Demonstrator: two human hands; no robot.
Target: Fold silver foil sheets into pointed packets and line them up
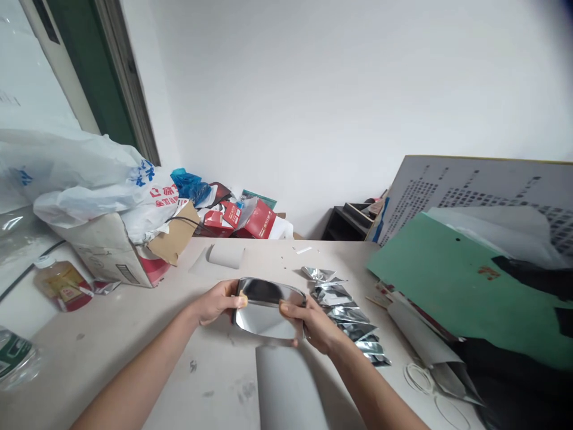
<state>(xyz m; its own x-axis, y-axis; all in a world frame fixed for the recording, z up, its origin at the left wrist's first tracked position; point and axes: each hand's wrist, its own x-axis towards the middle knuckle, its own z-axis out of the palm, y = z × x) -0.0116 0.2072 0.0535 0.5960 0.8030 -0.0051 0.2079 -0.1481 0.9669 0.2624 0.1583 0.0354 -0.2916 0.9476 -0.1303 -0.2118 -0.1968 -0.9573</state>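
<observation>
Both hands hold one foil pouch (267,310) above the table (134,334): left hand (218,301) grips its left edge, right hand (313,322) its right edge. More pouches (349,313) lie just right.

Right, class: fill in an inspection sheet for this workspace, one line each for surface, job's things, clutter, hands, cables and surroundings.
Surface: pale table, scuffed and marked.
Job's things: silver pouch held open between both hands; row of flat pouches lying to its right.
Clutter: cardboard box under plastic bags, red cartons, bottle, green sheet, paper roll.
Hands: left hand has a grip on the pouch's left edge; right hand on its right edge.
Cables: black cable at far left.
Surroundings: white wall, window frame, printed board leaning on the wall.
</observation>
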